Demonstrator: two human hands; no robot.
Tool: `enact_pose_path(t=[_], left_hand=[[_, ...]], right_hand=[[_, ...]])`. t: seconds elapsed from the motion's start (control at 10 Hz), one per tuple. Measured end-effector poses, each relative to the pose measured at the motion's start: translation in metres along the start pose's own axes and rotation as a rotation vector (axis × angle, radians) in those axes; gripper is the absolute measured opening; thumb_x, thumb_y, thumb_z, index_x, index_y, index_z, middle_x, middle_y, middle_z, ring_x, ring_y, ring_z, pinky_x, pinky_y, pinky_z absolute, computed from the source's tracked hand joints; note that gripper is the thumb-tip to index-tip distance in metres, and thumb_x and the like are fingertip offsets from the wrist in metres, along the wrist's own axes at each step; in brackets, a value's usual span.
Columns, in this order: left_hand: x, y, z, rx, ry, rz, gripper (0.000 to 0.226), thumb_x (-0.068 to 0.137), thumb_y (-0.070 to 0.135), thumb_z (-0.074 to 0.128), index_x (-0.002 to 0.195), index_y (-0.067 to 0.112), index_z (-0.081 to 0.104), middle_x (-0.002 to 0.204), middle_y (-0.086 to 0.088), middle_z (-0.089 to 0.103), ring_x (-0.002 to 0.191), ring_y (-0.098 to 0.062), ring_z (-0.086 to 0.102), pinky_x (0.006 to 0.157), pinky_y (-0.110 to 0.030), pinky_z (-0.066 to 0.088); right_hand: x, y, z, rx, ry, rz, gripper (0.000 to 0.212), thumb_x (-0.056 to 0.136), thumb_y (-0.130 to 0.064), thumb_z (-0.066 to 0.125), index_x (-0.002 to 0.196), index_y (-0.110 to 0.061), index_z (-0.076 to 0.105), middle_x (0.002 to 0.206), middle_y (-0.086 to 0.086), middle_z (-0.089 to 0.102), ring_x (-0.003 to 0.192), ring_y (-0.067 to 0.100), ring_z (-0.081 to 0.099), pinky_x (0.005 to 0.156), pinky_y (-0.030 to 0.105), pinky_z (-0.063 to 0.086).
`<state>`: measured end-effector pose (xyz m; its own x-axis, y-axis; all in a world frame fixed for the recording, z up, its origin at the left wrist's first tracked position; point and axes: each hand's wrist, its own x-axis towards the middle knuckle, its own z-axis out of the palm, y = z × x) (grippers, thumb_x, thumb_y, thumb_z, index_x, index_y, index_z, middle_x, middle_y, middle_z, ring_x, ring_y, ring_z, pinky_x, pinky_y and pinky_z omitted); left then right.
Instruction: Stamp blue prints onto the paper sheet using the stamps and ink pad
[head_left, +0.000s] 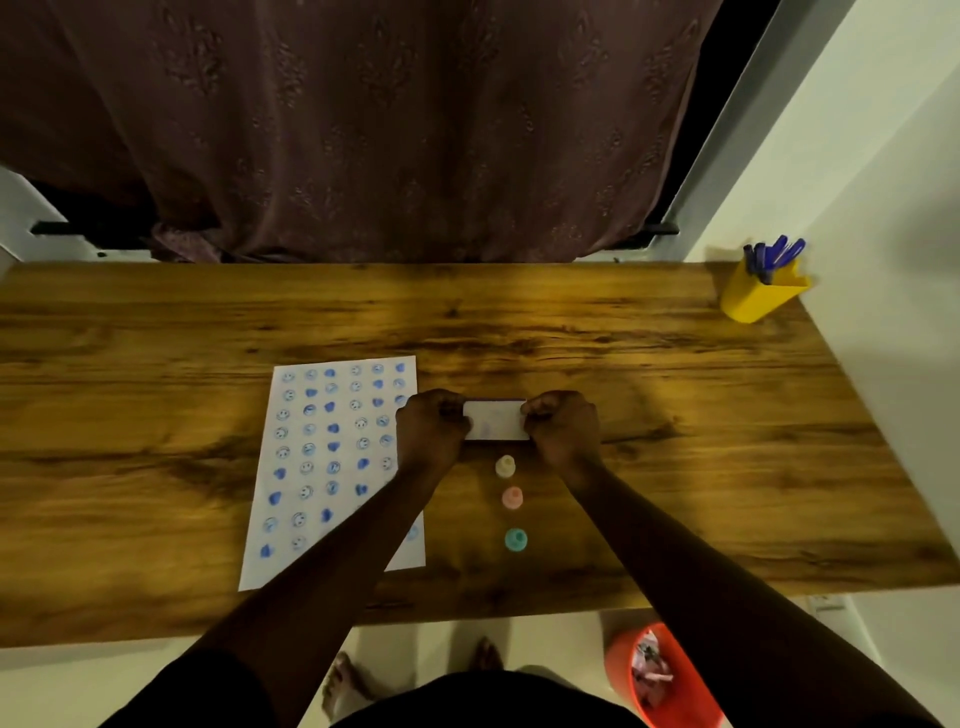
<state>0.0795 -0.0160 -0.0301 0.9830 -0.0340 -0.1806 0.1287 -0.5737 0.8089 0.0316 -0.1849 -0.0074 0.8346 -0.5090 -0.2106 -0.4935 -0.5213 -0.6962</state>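
Head view. Brown wood-grain table (597, 332), seen from above. White paper sheet (298, 566) lies left of centre, covered in rows of blue prints, smiley faces and solid heart-like shapes, nearly down to its near edge; a bare strip remains at the near end.

Both hands are on the small white rectangular ink pad case (494, 422), just right of the sheet's far right corner. Left hand (431, 427) pinches its left end, right hand (563, 428) pinches its right end, fingers curled around it. Lid appears shut; cannot tell whether it is being opened or closed.

Three small round stamps stand in a line near the pad, none held: cream stamp (505, 466), pink stamp (512, 498), teal stamp (516, 540).

Judgement: stamping mostly done; few spaces left.

Far right corner: yellow pen holder (756, 299).
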Motion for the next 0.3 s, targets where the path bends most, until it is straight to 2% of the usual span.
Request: enact_pose_path(t=[0.1,0.2,0.3], left_hand=[[-0.001,0.003,-0.003,0.041,-0.025,0.029,0.027,0.082,0.012,0.080,0.110,0.012,0.078,0.112,-0.009,0.079,0.102,-0.025,0.074,0.088,-0.032,0.057],[0.001,0.004,-0.008,0.077,-0.045,0.060,0.020,0.086,0.016,0.078,0.105,0.012,0.079,0.109,-0.010,0.079,0.100,-0.025,0.074,0.081,-0.027,0.051],[0.001,0.009,-0.021,0.065,0.019,0.090,0.016,0.090,0.016,0.071,0.102,0.011,0.080,0.106,-0.008,0.080,0.099,-0.023,0.074,0.080,-0.023,0.046]], right_hand=[[-0.003,0.000,0.002,0.005,0.017,-0.010,0.015,0.088,-0.004,0.073,0.100,-0.011,0.081,0.106,0.004,0.079,0.100,0.016,0.073,0.086,0.022,0.054],[-0.006,-0.001,0.003,-0.043,0.021,-0.051,0.016,0.090,-0.007,0.072,0.103,-0.011,0.080,0.110,0.005,0.078,0.103,0.018,0.073,0.083,0.020,0.050],[-0.005,-0.003,-0.002,-0.007,0.063,-0.042,0.015,0.091,-0.012,0.071,0.104,-0.013,0.080,0.109,0.005,0.079,0.102,0.019,0.073,0.082,0.023,0.053]])
